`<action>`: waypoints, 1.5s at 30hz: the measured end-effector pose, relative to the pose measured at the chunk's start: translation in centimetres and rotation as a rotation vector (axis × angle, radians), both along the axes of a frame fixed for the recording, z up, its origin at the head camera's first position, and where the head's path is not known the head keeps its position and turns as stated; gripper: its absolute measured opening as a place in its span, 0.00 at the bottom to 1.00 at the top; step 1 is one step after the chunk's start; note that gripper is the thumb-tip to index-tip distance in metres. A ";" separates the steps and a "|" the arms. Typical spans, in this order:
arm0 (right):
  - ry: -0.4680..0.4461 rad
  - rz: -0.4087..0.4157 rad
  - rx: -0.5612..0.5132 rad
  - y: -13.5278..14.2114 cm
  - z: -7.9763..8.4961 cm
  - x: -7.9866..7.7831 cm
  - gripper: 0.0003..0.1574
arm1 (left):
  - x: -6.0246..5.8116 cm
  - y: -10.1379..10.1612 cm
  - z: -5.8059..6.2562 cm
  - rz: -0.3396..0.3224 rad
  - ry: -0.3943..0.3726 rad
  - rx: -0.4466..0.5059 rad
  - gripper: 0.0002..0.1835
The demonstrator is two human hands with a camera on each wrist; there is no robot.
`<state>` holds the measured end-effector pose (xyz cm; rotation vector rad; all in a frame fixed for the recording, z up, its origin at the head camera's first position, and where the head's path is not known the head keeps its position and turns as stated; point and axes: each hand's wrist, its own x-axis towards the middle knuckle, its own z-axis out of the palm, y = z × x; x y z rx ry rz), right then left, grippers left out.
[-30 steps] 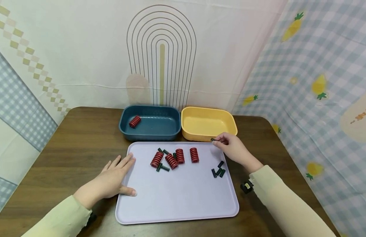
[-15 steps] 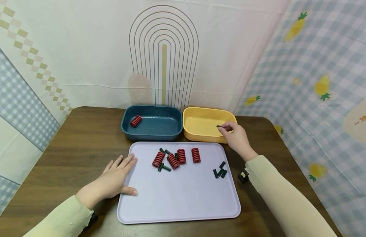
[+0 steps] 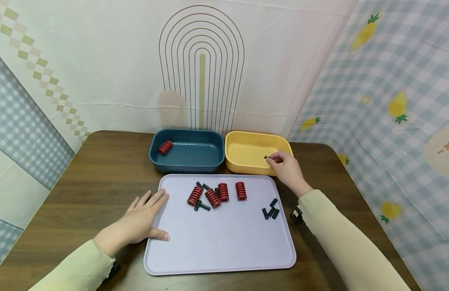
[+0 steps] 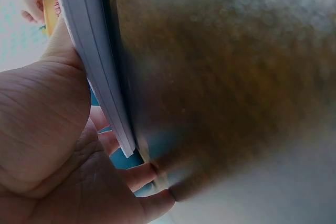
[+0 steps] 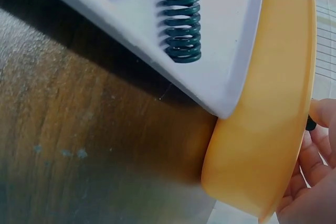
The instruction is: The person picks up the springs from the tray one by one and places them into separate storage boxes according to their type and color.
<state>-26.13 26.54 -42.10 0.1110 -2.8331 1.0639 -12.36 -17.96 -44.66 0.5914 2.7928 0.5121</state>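
Note:
Over the right part of the yellow bin (image 3: 242, 163), my right hand (image 3: 288, 169) pinches a small dark green spring (image 3: 267, 157) between thumb and fingertips. In the right wrist view the spring's dark end (image 5: 311, 124) shows at the bin's rim, under the thumb. My left hand (image 3: 137, 220) lies with fingers spread across the left edge of the pale lilac tray (image 3: 224, 246), thumb on its surface. On that tray, several thick red springs (image 3: 223, 192) lie among small green springs (image 3: 204, 206). A separate cluster of green springs (image 3: 271, 212) sits near its right edge.
The dark blue bin (image 3: 188, 163) stands left of the yellow one, with one red spring (image 3: 165, 148) inside. Both bins are just behind the tray on a brown wooden table (image 3: 75, 190). Fabric-covered walls (image 3: 119, 72) rise behind and at the sides.
My right hand has moved forward from the bin's front edge to over its inside, carrying the green spring. The left hand stays on the tray's edge. The view has shifted slightly.

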 end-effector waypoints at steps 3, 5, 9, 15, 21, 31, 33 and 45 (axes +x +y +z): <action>-0.003 0.003 0.003 -0.1 0.1 0.1 0.15 | 0.0 0.0 0.0 0.001 0.003 0.004 0.63; -0.006 0.004 0.005 -0.2 0.1 0.1 0.14 | 0.0 0.0 -0.1 0.001 0.005 0.006 0.63; -0.003 0.010 0.006 -0.3 0.1 0.2 0.13 | 0.0 0.1 -0.1 0.004 -0.004 0.005 0.63; 0.003 0.023 0.003 -0.5 0.2 0.4 0.11 | -0.2 -0.1 0.1 0.009 -0.012 0.056 0.62; -0.008 0.023 0.002 -0.3 0.3 0.4 0.12 | -0.9 -0.3 0.3 0.092 -0.042 0.302 0.58; -0.006 0.033 -0.002 0.1 0.1 0.4 0.11 | -2.1 -1.3 0.5 0.359 -0.355 0.632 0.49; -0.007 0.034 -0.003 0.0 0.0 0.4 0.11 | -2.1 -1.5 0.5 0.378 -0.396 0.657 0.46; 0.017 0.019 0.013 0.0 -0.2 0.7 0.13 | -2.1 -1.9 0.1 0.403 -0.437 0.730 0.33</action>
